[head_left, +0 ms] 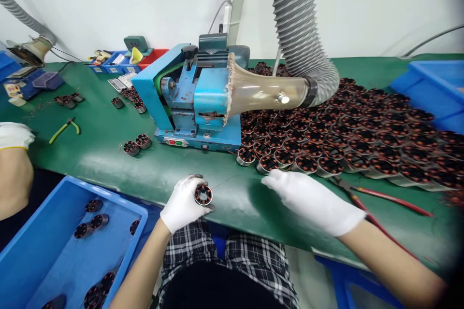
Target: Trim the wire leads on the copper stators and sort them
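My left hand (186, 203), in a white glove, is closed around a motor stator (198, 201), a metal ring with dark slots and copper windings. The ring's open end faces up, just over the near edge of the table. From it a thin wire (222, 184) runs to the right, towards my other hand. My right hand (295, 193), also gloved, is at the front of the massed stators (306, 164) with its fingers pressed together. Whatever is between those fingertips, if anything, is too small to make out.
A blue belt machine (213, 91) with a suction funnel (268, 89) stands ahead. Red-handled pliers (391, 194) lie right; green-handled pliers (65, 129) lie left. A blue bin (68, 188) holding several stators is at lower left. Another person's gloved hand (15, 135) shows far left.
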`<state>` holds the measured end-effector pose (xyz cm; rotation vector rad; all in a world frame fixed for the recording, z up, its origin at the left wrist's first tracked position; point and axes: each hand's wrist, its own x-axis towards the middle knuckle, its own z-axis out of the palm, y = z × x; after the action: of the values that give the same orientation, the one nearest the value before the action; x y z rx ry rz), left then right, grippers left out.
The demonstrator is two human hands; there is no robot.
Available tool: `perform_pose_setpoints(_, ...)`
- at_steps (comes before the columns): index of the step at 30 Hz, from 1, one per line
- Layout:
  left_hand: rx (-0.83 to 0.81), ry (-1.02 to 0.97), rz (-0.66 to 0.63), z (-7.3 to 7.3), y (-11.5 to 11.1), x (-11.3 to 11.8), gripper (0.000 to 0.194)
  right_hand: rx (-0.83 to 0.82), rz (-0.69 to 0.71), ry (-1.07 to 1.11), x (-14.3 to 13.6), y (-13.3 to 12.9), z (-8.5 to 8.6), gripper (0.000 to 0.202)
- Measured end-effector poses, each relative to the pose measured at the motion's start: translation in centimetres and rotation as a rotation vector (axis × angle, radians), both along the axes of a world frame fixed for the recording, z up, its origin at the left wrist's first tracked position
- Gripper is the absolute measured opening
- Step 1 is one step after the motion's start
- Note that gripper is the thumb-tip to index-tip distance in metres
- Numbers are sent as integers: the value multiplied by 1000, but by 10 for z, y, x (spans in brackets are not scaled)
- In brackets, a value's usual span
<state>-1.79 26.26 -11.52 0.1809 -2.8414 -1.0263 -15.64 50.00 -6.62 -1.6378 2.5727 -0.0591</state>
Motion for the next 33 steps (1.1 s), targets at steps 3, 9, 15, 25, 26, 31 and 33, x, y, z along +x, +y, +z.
perform_pose_setpoints(3,-14,2,104,-4,5,1,52,-258,-242,-194,9,2,-5,23)
perform_pose_setpoints(9,-77,-32,119,-16,50,29,94,-404,-515,-726,66,-57,-22,40)
perform_pose_setpoints(15,-217,-87,85,-10,30,24,90,-399,-462,-736,64,-68,-25,36)
perform_pose_setpoints(25,150,53,-17,-13,26,-4,91,-549,-668,-1490,56,-57,-27,50)
perform_pose_setpoints(26,145,66,16,-14,28,-2,91,-622,-671,-1613,53,-53,-23,48)
perform_pose_setpoints(31,60,76,117,-16,34,-1,85,-918,-678,-1636,39,-35,-8,35)
perform_pose_setpoints(33,37,86,110,-14,34,-1,82,-923,-729,-1366,39,-33,-11,39)
